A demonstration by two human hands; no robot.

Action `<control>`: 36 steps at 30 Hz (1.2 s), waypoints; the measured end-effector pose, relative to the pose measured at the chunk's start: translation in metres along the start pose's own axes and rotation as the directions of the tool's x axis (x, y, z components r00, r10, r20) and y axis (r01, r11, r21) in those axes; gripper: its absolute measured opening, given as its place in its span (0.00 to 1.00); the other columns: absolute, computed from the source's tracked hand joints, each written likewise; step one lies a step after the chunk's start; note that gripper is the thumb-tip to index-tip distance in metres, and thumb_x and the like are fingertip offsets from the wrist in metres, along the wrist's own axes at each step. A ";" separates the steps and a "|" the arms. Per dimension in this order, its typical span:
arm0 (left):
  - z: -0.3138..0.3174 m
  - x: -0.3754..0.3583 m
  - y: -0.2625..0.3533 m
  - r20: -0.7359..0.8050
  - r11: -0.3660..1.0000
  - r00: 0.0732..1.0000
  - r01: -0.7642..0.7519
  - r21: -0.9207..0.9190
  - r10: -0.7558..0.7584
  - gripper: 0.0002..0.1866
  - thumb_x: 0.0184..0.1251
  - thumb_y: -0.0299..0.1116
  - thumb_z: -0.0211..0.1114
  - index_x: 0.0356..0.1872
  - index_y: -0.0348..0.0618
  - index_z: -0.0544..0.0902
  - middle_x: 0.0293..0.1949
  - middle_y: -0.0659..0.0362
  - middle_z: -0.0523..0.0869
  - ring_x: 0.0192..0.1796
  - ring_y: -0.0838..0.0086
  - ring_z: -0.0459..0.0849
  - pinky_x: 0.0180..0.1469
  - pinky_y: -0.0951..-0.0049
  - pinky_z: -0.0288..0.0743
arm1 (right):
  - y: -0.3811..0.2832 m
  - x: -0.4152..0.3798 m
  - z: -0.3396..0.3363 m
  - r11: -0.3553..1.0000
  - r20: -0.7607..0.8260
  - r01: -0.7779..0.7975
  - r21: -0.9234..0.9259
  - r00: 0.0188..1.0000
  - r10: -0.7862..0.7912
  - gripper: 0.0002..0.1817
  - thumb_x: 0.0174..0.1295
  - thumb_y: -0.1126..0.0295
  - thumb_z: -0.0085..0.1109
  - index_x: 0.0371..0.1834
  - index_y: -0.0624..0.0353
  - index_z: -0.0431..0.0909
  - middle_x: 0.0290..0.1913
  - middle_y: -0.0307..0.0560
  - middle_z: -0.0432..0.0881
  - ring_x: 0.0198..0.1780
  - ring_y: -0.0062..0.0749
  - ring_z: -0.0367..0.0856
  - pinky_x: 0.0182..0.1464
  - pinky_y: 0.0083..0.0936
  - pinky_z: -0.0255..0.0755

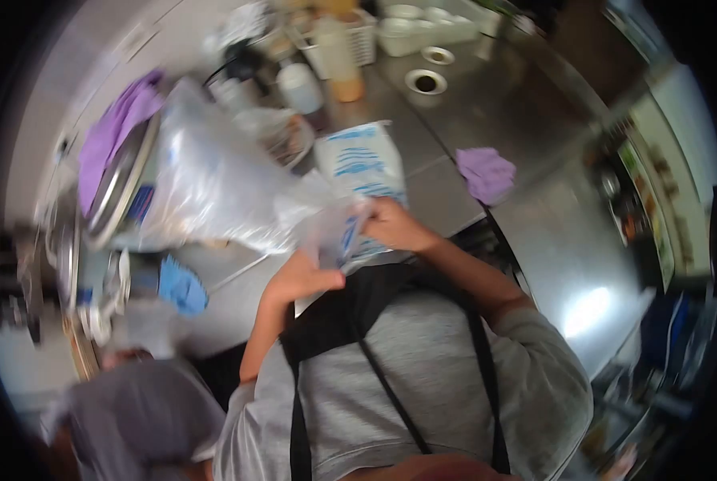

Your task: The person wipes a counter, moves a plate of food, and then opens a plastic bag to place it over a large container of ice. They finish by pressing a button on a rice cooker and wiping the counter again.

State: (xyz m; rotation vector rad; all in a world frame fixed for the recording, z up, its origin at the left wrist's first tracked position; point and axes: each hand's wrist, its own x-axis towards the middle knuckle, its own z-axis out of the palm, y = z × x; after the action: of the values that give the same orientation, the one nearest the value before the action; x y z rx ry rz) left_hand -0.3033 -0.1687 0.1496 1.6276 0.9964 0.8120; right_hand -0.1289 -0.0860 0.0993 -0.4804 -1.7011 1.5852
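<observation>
A clear plastic bag [324, 234] with blue print is stretched between my two hands, close in front of my black apron. My right hand [396, 225] is closed on its right edge, fingers bent. My left hand [304, 278] grips its lower left side; the thumb shows and the fingers are partly hidden behind the film. Just beyond, a white packet [360, 156] with blue lettering lies on the metal counter. A large, full-looking translucent plastic bag [214, 172] stands to the left, touching or nearly touching the smaller bag.
A purple cloth [487, 174] lies on the counter [551, 232] at right. Behind are a squeeze bottle [341, 64], a white basket [362, 42] and two round openings, one nearer [426, 82]. Another purple cloth [118, 132] hangs at left. A person [146, 417] is at lower left, near a blue cloth [182, 286].
</observation>
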 end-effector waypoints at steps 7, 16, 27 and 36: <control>0.010 0.023 -0.015 -0.060 0.833 0.860 0.507 0.223 -0.507 0.27 0.58 0.47 0.54 0.51 0.37 0.64 0.44 0.55 0.73 0.46 0.67 0.73 0.50 0.68 0.63 | -0.011 -0.014 -0.004 0.986 -0.078 0.104 0.134 0.993 -0.094 0.10 0.53 0.72 0.52 0.38 0.62 0.70 0.31 0.37 0.74 0.31 0.18 0.72 0.36 0.18 0.68; -0.023 0.035 0.040 -0.680 0.601 0.705 -0.637 -0.482 0.202 0.22 0.64 0.47 0.43 0.56 0.48 0.62 0.49 0.58 0.72 0.50 0.67 0.71 0.53 0.62 0.63 | 0.006 -0.023 -0.022 0.845 0.147 -0.399 0.356 0.917 0.371 0.30 0.58 0.54 0.48 0.59 0.60 0.55 0.47 0.40 0.67 0.46 0.23 0.66 0.48 0.20 0.62; -0.011 0.004 0.019 -0.824 0.747 0.564 -0.566 -0.348 0.043 0.24 0.66 0.47 0.38 0.58 0.46 0.57 0.49 0.54 0.70 0.50 0.66 0.70 0.53 0.62 0.64 | -0.005 -0.003 0.003 0.818 0.214 -0.253 0.517 0.963 0.163 0.27 0.56 0.50 0.49 0.48 0.62 0.66 0.41 0.39 0.73 0.43 0.20 0.69 0.46 0.17 0.62; -0.017 -0.008 -0.008 -0.810 0.789 0.554 -0.403 -0.465 -0.194 0.26 0.66 0.46 0.41 0.54 0.34 0.61 0.51 0.52 0.69 0.52 0.67 0.68 0.55 0.70 0.61 | 0.013 -0.011 -0.004 0.898 -0.064 -0.216 0.382 0.964 0.259 0.07 0.56 0.70 0.53 0.24 0.58 0.70 0.25 0.31 0.69 0.29 0.11 0.61 0.33 0.10 0.58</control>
State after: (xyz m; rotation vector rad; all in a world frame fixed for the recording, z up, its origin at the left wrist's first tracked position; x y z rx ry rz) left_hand -0.3232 -0.1681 0.1462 0.6558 1.0728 1.8993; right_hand -0.1221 -0.0887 0.0837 -0.5871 -1.2486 1.9653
